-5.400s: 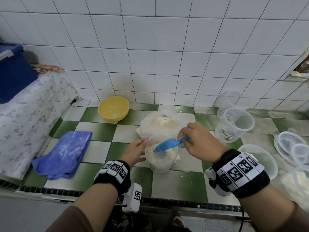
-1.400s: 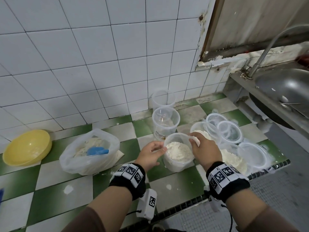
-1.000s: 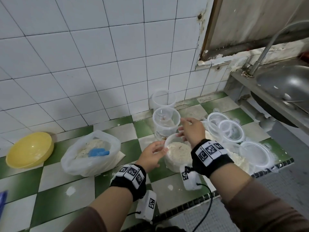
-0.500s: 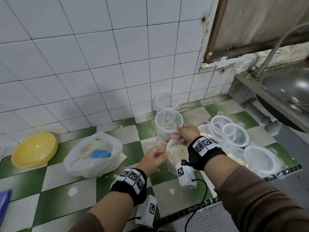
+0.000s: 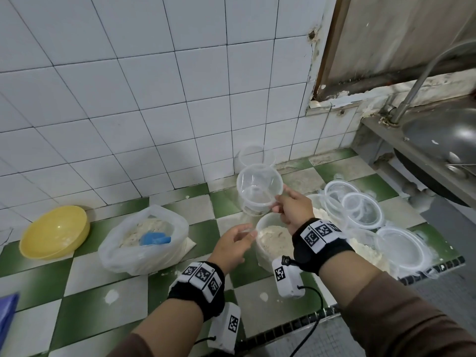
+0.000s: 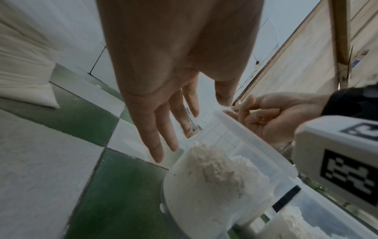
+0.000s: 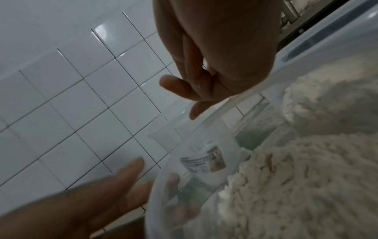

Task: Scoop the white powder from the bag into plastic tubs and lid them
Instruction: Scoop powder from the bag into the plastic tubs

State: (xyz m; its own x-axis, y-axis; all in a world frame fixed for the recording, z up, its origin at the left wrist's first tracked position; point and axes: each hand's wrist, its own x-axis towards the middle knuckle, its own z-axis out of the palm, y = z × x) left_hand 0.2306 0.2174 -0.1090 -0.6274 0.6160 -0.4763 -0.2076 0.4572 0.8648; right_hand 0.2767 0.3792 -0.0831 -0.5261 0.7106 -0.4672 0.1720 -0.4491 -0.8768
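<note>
Two hands hover over a full tub point(image 5: 273, 240) of white powder on the green-and-white counter point(image 5: 262, 305). The right hand point(image 5: 292, 211) pinches a clear lid point(image 6: 253, 139) above it. The left hand point(image 5: 233, 244) is spread flat, beside the tub.

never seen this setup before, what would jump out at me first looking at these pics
First, the two hands at a clear tub heaped with white powder, on the green and white checked counter: the right hand holds a clear lid at its far rim, the left hand is open beside it. Next, the yellow bowl at far left and the blue scoop lying in the powder bag.
</note>
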